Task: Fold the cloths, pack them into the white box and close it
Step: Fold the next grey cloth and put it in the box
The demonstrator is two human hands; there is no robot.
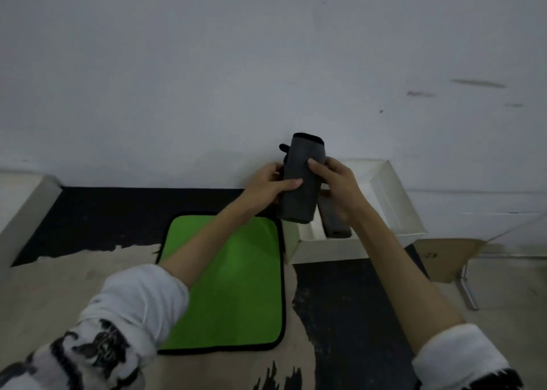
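Gripping a folded dark grey cloth [302, 182] from either side, the left hand [266, 187] and right hand [340, 187] are holding it upright just above the open white cardboard box [381, 194]. Another folded dark grey cloth [336, 222] is lying inside that box, while a flat green cloth with black edging [236, 286] is lying spread out left of the box.

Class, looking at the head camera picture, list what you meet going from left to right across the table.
Green cloth → left hand → grey cloth → right hand → box lid → cardboard.
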